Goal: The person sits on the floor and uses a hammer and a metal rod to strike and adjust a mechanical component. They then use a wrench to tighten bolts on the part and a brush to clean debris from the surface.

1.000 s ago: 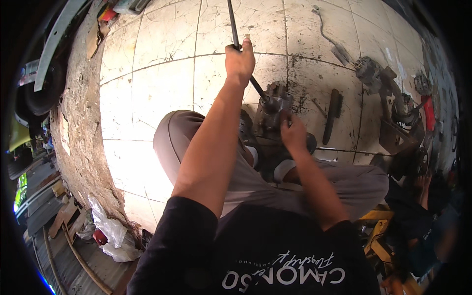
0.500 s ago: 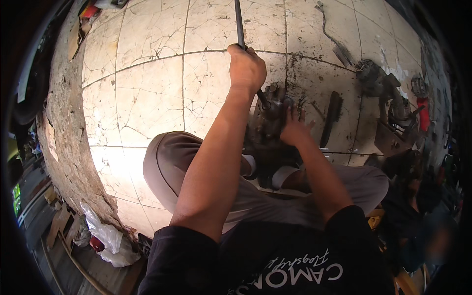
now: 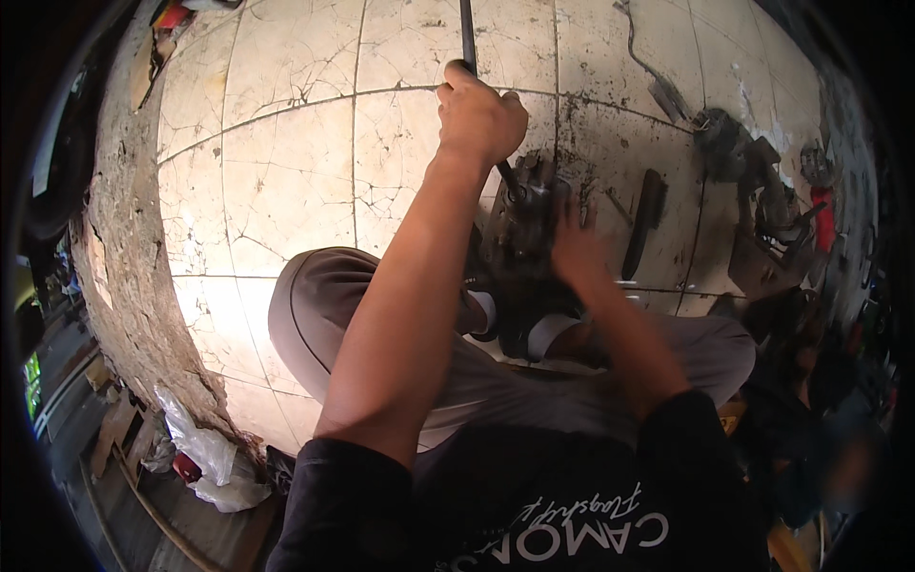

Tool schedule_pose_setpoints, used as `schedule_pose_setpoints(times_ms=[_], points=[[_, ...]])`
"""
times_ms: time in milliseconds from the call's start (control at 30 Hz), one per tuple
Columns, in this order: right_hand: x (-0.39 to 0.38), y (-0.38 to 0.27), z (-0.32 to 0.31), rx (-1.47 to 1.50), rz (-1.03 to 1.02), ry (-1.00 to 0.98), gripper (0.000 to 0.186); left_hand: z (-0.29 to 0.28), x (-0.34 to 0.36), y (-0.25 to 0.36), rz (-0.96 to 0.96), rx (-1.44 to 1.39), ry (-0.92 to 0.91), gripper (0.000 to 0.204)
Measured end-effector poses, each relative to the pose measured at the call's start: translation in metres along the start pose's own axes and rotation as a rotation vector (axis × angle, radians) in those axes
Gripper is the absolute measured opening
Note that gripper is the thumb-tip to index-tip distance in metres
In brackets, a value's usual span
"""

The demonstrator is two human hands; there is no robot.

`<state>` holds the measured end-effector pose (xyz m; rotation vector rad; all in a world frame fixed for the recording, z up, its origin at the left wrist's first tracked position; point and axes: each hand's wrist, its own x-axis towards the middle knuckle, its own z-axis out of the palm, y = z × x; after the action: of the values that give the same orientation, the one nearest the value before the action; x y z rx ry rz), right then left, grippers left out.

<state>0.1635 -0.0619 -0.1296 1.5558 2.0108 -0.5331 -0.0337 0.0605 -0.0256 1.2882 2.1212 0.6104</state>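
Observation:
My left hand (image 3: 481, 119) is closed around a long dark metal bar (image 3: 467, 29), whose lower end meets the top of a greasy cast-metal part (image 3: 518, 224) on the tiled floor between my feet. My right hand (image 3: 579, 238) has its fingers apart at the right side of that part; motion blurs it a little, and whether the fingertips touch the metal I cannot tell. Just right of it lie a dark long-handled brush (image 3: 643, 224) and a small thin rod (image 3: 618, 205).
A dirty metal assembly (image 3: 724, 148), a cord with a dark fitting (image 3: 667, 100) and a red object (image 3: 822, 219) lie at right. A crumbling concrete edge (image 3: 114, 267), scrap boards and a white plastic bag (image 3: 224, 477) are at left. Another person's dark clothing shows at lower right (image 3: 824, 419).
My left hand has moved a little right and is turned more back-up on the bar. My right hand has gone from a curled hold at the part to spread fingers along its side.

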Motion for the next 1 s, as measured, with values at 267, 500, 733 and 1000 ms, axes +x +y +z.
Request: schedule_pose_setpoints(times_ms=[267, 500, 733, 1000], points=[[-0.012, -0.003, 0.007, -0.176, 0.012, 0.119, 0.061, -0.084, 0.0, 0.066, 0.238, 0.395, -0.156, 0.06], [-0.033, -0.011, 0.017, -0.211, -0.04, 0.165, 0.057, -0.088, 0.037, -0.003, 0.108, 0.427, -0.569, 0.072], [0.005, 0.028, 0.012, -0.08, -0.046, -0.156, 0.064, -0.058, 0.063, 0.006, 0.037, 0.193, -0.727, 0.053], [-0.019, 0.021, 0.029, 0.955, 0.034, 0.031, 0.08, -0.059, 0.067, 0.012, 0.147, 0.288, -0.779, 0.051]])
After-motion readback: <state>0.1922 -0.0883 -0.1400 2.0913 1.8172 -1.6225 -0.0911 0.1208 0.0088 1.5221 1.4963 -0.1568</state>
